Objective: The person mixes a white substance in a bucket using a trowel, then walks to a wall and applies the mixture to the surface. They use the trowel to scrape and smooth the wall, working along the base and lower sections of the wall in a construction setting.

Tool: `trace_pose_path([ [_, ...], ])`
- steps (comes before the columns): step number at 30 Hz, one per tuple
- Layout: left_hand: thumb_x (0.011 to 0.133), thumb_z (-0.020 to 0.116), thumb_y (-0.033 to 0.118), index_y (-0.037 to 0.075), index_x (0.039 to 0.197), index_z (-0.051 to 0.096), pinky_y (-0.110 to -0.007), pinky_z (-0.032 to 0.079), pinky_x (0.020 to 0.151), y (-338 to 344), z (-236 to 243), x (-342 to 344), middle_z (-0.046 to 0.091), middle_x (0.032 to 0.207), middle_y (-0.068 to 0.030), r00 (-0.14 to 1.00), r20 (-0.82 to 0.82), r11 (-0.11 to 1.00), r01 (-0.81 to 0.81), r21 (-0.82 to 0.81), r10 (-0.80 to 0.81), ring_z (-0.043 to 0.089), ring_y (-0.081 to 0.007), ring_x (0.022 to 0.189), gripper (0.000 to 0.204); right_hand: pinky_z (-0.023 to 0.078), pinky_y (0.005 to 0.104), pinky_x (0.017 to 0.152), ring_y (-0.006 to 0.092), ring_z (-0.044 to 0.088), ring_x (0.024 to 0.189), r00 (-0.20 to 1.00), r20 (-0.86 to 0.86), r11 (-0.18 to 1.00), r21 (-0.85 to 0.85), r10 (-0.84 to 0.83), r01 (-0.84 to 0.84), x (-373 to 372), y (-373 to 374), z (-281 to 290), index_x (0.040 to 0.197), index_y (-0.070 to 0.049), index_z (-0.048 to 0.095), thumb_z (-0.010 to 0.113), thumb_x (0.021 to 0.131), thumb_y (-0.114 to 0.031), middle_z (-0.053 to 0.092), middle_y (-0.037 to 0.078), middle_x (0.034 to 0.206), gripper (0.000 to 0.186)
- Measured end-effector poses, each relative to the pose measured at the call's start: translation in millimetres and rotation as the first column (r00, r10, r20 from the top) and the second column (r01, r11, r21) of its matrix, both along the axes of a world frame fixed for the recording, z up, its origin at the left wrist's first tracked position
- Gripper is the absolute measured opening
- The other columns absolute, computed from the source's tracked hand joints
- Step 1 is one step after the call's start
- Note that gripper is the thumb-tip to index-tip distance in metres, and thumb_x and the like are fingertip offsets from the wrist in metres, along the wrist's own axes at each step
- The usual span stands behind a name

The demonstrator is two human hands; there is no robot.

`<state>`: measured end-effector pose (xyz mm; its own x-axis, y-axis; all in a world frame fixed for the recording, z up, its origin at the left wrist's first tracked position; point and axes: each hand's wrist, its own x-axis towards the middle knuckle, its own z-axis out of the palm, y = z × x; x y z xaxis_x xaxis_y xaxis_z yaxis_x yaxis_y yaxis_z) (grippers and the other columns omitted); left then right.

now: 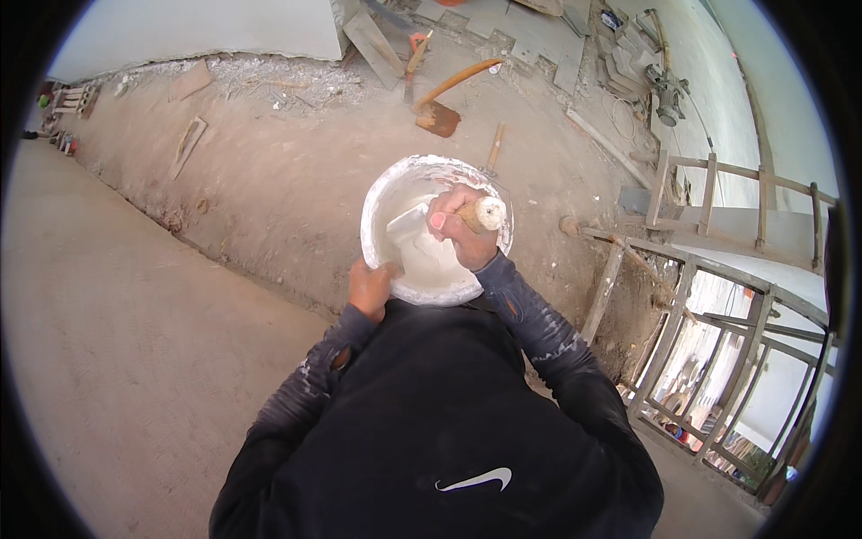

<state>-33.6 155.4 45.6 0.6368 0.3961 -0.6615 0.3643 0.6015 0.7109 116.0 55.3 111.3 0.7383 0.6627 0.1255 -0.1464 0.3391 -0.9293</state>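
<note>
A round bucket (370, 216), its rim crusted white, stands right in front of my body. Wet white plaster-like paste (435, 268) lies inside it. My left hand (370, 287) grips the near left part of the rim, thumb over the edge. Over the right half of the bucket, my right hand (465, 235) is wrapped round the handle of a trowel (490, 214), whose end is caked white and points up toward me. Its blade reaches down into the bucket and is coated, so its outline is hard to make out.
Beyond the bucket lie a rusty hoe (437, 119) with a curved wooden handle and another wooden-handled tool (496, 148). Wooden ladder-like frames (687, 287) stand at the right. A motor-like machine (666, 97) sits by the right wall, near stacked slabs (626, 61).
</note>
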Motion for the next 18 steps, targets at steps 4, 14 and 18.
trace_pose_path([
  [4,0.068,0.052,-0.004,-0.007,0.101,0.054,-0.028,0.050,0.051,3,8,9,0.061,0.085,-0.0115,0.997,0.050,0.999,0.052,-0.014,-0.052,0.060,-0.0182,0.064,0.034,0.039,0.0236,0.053,0.0095,0.049,0.056,0.872,0.442,0.918,-0.216,-0.210,0.331,17,9,-20,0.063,-0.004,0.049,0.062,0.071,0.000,0.053,0.005,0.060,0.017],
  [14,0.067,0.053,-0.003,-0.008,0.098,0.055,-0.028,0.048,0.050,11,3,13,0.061,0.083,-0.0111,0.991,-0.006,0.989,0.134,-0.054,-0.135,0.060,-0.0186,0.065,0.031,0.039,0.0287,0.049,0.0130,0.046,0.052,0.829,-0.167,0.835,0.054,-0.533,0.547,-3,-66,37,0.070,-0.005,0.042,0.050,0.079,0.000,0.046,0.005,0.056,0.013],
  [18,0.068,0.052,-0.003,-0.009,0.098,0.056,-0.027,0.047,0.051,12,-9,16,0.062,0.084,-0.0119,0.978,0.034,0.979,0.205,0.014,-0.206,0.060,-0.0182,0.067,0.031,0.039,0.0302,0.048,0.0150,0.044,0.051,0.797,0.051,0.784,0.228,-0.601,0.577,-10,-67,71,0.073,-0.005,0.040,0.050,0.081,-0.002,0.046,0.008,0.057,0.013],
])
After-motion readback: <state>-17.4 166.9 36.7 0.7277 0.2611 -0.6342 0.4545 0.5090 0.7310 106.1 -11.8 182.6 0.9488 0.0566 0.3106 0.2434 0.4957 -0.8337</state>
